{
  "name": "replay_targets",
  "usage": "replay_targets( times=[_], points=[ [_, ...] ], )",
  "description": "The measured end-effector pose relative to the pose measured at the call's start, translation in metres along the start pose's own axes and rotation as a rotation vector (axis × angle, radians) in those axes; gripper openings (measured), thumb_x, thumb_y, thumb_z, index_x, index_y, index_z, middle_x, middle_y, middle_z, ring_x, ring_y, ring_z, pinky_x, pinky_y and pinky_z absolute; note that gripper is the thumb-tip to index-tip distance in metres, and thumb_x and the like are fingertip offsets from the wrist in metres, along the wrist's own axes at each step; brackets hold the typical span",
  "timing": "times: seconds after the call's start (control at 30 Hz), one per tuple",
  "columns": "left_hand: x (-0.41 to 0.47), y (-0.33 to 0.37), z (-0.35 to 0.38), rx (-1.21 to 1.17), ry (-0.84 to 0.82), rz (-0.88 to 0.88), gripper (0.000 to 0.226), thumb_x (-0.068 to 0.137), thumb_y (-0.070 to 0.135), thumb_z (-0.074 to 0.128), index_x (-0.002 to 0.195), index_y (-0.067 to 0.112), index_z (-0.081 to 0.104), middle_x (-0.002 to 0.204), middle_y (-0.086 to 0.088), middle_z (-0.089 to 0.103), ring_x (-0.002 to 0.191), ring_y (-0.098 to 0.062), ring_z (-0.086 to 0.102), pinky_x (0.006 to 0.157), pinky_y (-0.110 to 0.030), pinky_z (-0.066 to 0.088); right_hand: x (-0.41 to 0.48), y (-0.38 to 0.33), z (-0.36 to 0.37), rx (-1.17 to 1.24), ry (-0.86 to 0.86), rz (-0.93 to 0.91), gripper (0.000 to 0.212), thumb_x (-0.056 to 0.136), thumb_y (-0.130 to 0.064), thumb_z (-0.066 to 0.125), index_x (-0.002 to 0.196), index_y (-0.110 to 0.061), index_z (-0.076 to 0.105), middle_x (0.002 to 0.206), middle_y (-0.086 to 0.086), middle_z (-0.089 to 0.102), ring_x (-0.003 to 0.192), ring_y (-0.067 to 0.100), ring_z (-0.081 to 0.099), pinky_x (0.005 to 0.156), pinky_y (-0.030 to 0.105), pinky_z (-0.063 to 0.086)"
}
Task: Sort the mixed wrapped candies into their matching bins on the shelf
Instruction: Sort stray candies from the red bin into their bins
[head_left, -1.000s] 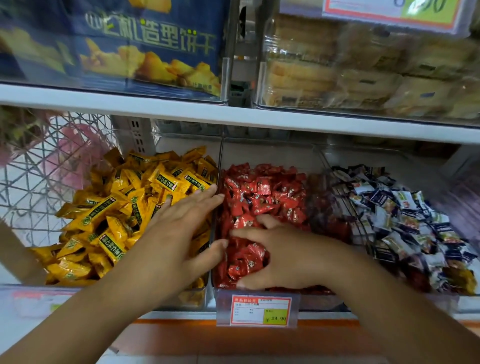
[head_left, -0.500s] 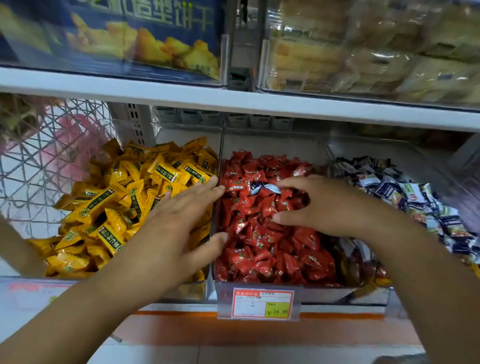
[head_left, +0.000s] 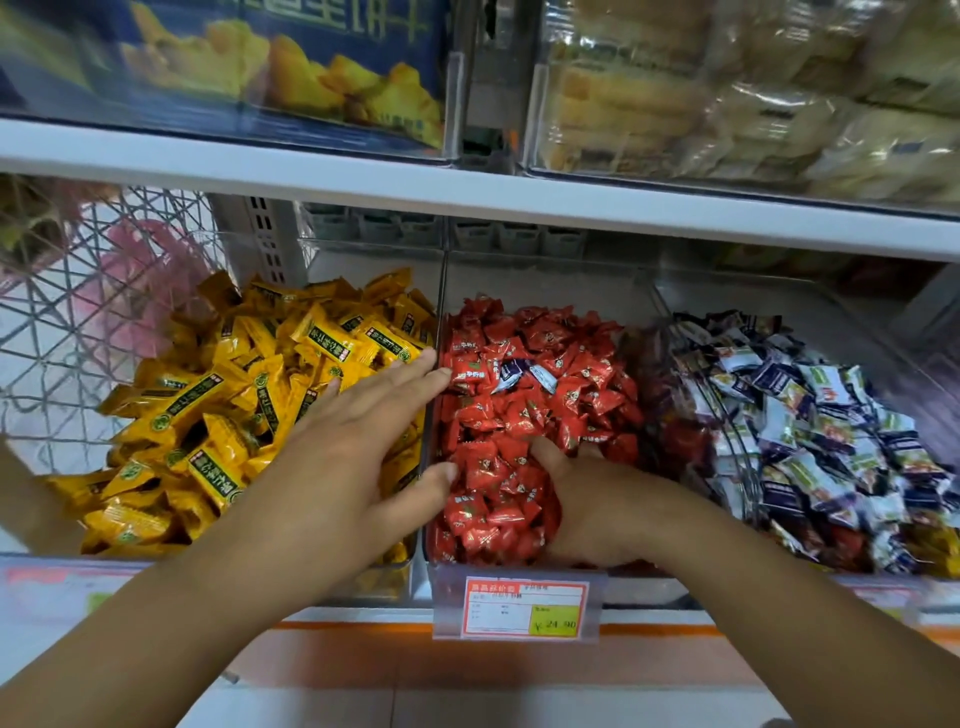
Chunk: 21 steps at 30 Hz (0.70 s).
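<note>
just behind the price tag, the right hand is dug into the red candies of the middle bin, fingers buried, so i cannot tell if they grip anything. the left hand lies flat, fingers straight, on the yellow candies by the divider. farther back, two blue-and-white candies lie atop the red heap.

red candies, right hand half buried

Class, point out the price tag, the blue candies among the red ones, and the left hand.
price tag (head_left: 524, 608): head view, label centre.
blue candies (head_left: 511, 370): head view, dark wrapper.
left hand (head_left: 353, 447): head view, back of hand.
</note>
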<state>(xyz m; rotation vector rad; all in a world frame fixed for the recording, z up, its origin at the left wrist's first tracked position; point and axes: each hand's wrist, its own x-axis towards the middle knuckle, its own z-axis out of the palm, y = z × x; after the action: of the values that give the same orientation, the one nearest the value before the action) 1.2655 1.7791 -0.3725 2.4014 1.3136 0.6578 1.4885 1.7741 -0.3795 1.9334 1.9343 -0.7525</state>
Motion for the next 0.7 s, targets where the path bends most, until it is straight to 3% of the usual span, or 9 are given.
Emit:
replay_targets(
  times=[0.13,0.23,0.3,0.37,0.43,0.53,0.6,0.63,0.7],
  points=[
    [-0.001,-0.002,-0.001,-0.014,0.0,0.004,0.069,0.075,0.071,0.033,0.141,0.055,0.02,0.149,0.042,0.007,0.138,0.019,0.002,0.116,-0.022,0.0,0.001,0.008,-0.005,0.164,0.095,-0.044,0.09,0.078,-0.021,0.074,0.146,-0.04,0.02,0.118,0.003,0.052,0.085,0.016,0.063,0.071,0.026,0.053],
    [0.0,-0.002,-0.001,-0.009,0.002,0.012,0.071,0.075,0.072,0.032,0.142,0.053,0.021,0.149,0.042,0.007,0.138,0.019,0.001,0.114,-0.018,-0.002,-0.003,0.012,-0.016,0.317,0.162,-0.056,0.078,0.076,-0.019,0.078,0.139,-0.04,0.037,0.11,-0.006,0.058,0.072,0.005,0.061,0.06,0.018,0.05],
    [0.0,-0.002,0.0,-0.011,0.003,0.012,0.072,0.075,0.071,0.033,0.143,0.051,0.022,0.149,0.041,0.008,0.138,0.018,0.003,0.116,-0.022,-0.001,-0.008,0.009,-0.027,0.391,0.254,-0.067,0.077,0.077,-0.018,0.077,0.141,-0.038,0.039,0.108,-0.008,0.059,0.067,0.001,0.059,0.055,0.012,0.046],
    [0.0,-0.003,0.0,-0.018,0.005,0.015,0.072,0.076,0.071,0.034,0.144,0.05,0.024,0.15,0.039,0.01,0.139,0.017,0.005,0.117,-0.025,0.001,-0.016,0.01,-0.041,0.491,0.312,-0.064,0.086,0.076,-0.025,0.08,0.147,-0.035,0.033,0.132,-0.008,0.053,0.081,-0.003,0.057,0.065,0.008,0.046],
    [0.0,-0.003,0.0,-0.02,0.006,0.017,0.071,0.076,0.071,0.034,0.143,0.051,0.023,0.15,0.039,0.01,0.139,0.017,0.005,0.117,-0.026,0.002,-0.028,0.01,-0.057,0.588,0.199,-0.071,0.089,0.072,-0.037,0.082,0.144,-0.045,0.032,0.151,-0.008,0.035,0.102,0.004,0.055,0.075,0.02,0.055],
    [-0.001,-0.002,0.0,-0.02,0.006,0.012,0.068,0.075,0.072,0.032,0.14,0.055,0.02,0.149,0.041,0.009,0.138,0.018,0.004,0.117,-0.025,0.002,-0.044,0.01,-0.072,0.347,0.019,-0.083,0.07,0.073,-0.057,0.072,0.134,-0.061,0.038,0.151,-0.013,0.034,0.119,0.01,0.05,0.09,0.027,0.052],
    [-0.001,-0.001,0.0,-0.016,0.003,0.011,0.068,0.075,0.072,0.031,0.139,0.056,0.018,0.149,0.041,0.008,0.138,0.018,0.003,0.116,-0.023,0.0,-0.042,0.007,-0.073,0.228,0.155,-0.087,0.044,0.087,-0.047,0.065,0.129,-0.047,0.054,0.139,-0.012,0.052,0.118,0.009,0.053,0.095,0.023,0.042],
    [-0.001,-0.001,-0.001,-0.013,0.001,0.01,0.069,0.074,0.073,0.031,0.14,0.055,0.017,0.149,0.041,0.007,0.138,0.018,0.002,0.116,-0.021,-0.002,-0.036,0.005,-0.072,0.221,0.295,-0.076,0.029,0.093,-0.035,0.06,0.122,-0.033,0.063,0.13,-0.009,0.06,0.111,0.01,0.058,0.091,0.023,0.044],
    [-0.001,-0.001,-0.001,-0.006,-0.009,0.006,0.071,0.073,0.073,0.028,0.14,0.055,0.016,0.147,0.043,0.003,0.137,0.02,-0.002,0.113,-0.017,-0.006,-0.018,0.001,-0.068,0.282,0.594,-0.03,0.022,0.096,-0.019,0.053,0.105,-0.019,0.073,0.116,-0.008,0.068,0.092,0.008,0.062,0.08,0.02,0.044]
  ],
)
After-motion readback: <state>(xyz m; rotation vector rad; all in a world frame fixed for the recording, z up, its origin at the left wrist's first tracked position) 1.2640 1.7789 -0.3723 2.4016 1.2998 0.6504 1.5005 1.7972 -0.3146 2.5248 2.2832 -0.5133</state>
